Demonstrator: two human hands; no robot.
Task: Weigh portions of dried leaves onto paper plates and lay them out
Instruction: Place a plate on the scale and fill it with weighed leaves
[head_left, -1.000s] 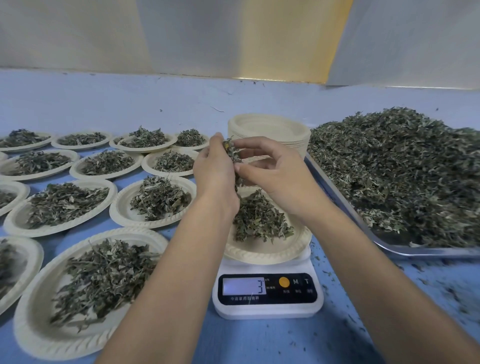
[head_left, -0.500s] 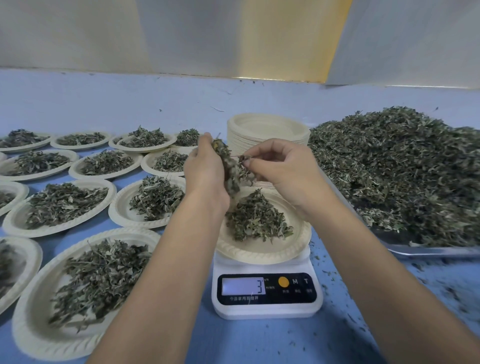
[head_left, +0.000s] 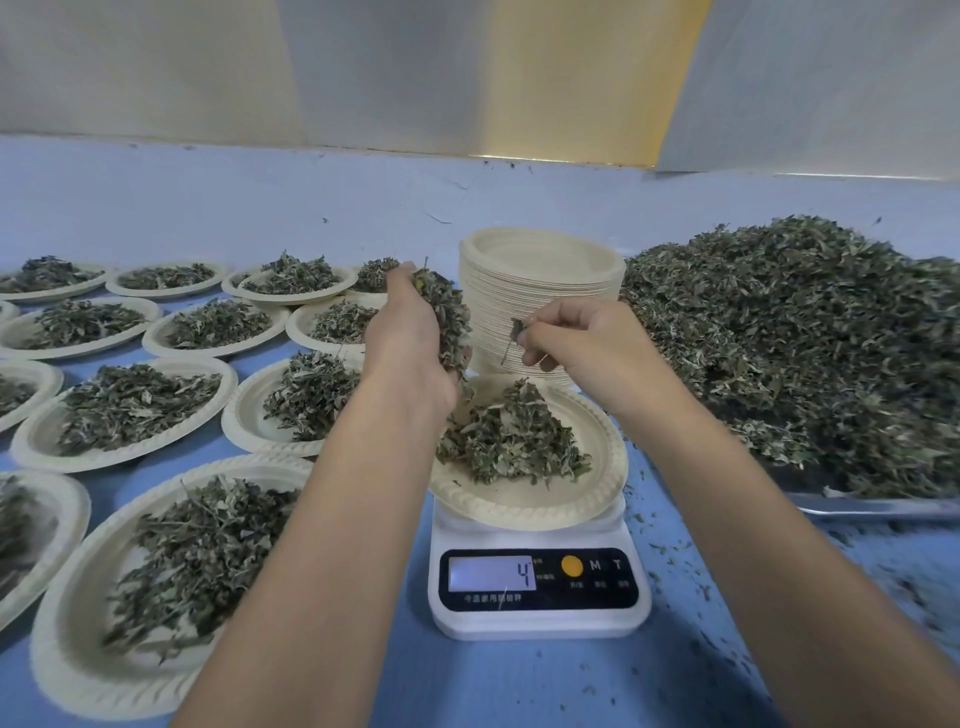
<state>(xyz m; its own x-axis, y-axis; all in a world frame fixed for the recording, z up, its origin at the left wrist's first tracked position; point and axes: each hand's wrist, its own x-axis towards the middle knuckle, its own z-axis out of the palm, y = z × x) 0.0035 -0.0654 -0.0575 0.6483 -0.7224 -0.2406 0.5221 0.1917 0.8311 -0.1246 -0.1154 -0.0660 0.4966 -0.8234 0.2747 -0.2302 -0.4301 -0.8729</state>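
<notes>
Over the leaf-heaped plate (head_left: 530, 512), left hand (head_left: 410, 338) full of leaves (head_left: 447, 312), right hand (head_left: 587, 343) tight on perhaps a stem (head_left: 514, 335).

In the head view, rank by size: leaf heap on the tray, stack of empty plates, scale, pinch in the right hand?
1. leaf heap
2. stack of empty plates and scale: look alike, scale nearer, unranked
3. pinch in the right hand

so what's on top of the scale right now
A paper plate holding a heap of dried leaves. The plate hides the weighing platform; only the front panel of the scale shows, its display reading 4.
</notes>
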